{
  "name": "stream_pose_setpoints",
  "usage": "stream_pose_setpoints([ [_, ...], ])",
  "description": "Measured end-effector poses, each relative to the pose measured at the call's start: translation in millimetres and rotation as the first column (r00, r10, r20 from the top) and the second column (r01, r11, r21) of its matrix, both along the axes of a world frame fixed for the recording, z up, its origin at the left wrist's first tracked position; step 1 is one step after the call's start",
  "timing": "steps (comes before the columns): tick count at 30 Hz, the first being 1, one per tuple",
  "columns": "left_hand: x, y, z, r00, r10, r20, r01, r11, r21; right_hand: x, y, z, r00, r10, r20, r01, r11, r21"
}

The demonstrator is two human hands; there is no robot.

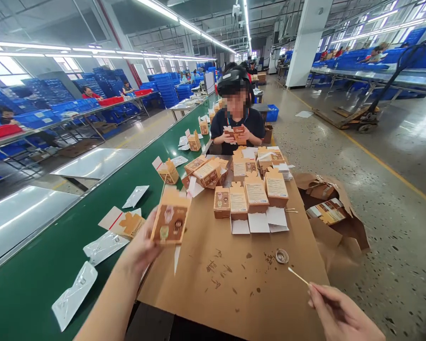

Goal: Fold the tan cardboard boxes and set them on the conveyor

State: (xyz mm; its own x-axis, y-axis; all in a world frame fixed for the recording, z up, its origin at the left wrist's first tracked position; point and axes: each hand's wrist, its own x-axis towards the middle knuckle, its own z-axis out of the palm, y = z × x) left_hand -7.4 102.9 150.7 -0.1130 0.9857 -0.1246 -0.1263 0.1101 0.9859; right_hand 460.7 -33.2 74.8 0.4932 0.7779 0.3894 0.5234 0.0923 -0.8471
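Note:
My left hand [142, 244] is closed around a small brown printed box [171, 220], raised over the left edge of the cardboard-covered table [241, 303]. Pictures of small figures show on the box's face, and its edges are a little blurred. Between thumb and fingers, my right hand [335, 308] pinches a cotton swab [298, 275] by its near end. The swab's white tip points up and left, close to a small clear round dish [281, 256] on the cardboard. Dark stains [216, 270] mark the cardboard left of the dish.
Brown boxes [257, 192] with white flaps stand in rows ahead. Silvery pouches [76, 293] and open boxes [122, 222] lie along the green conveyor belt [31, 289] at left. A co-worker [237, 118] sits opposite, holding flat cartons. A large paper bag [337, 227] rests at right.

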Motion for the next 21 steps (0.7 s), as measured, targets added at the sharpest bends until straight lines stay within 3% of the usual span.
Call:
stream_pose_setpoints([
  [2,7.5,-52.2,-44.3,0.983,0.022,0.180,-0.003,0.994,-0.105,2.6,15.4,0.6,0.996,0.043,0.073,-0.046,0.998,0.047],
  [4,25.7,-89.9,-86.7,0.930,0.080,0.358,-0.002,0.977,-0.211,0.7,29.6,-0.8,0.990,0.082,0.111,-0.090,0.994,0.063],
  [6,45.6,-111.9,-119.7,0.868,0.114,0.483,0.036,0.956,-0.291,-3.1,40.2,-4.7,0.985,0.107,0.135,-0.113,0.993,0.044],
  [8,60.2,-119.8,-138.4,0.837,0.106,0.537,0.088,0.942,-0.323,-6.1,47.3,-10.0,0.980,0.119,0.158,-0.124,0.992,0.022],
  [11,69.4,-114.0,-139.4,0.850,0.079,0.521,0.103,0.945,-0.311,-5.4,53.2,-15.6,0.972,0.130,0.194,-0.134,0.991,0.011],
  [17,85.1,-83.2,-101.2,0.984,0.023,0.176,0.015,0.978,-0.210,-9.8,41.5,-4.4,0.979,0.073,0.191,-0.084,0.995,0.052],
  [19,92.1,-73.4,-92.5,0.998,0.022,0.064,-0.010,0.982,-0.189,-27.6,31.7,0.7,0.981,0.151,0.122,-0.160,0.984,0.073],
  [21,96.7,-66.4,-88.0,1.000,0.010,0.014,-0.007,0.981,-0.194,-55.1,23.4,2.1,0.945,0.327,0.014,-0.328,0.943,0.052],
])
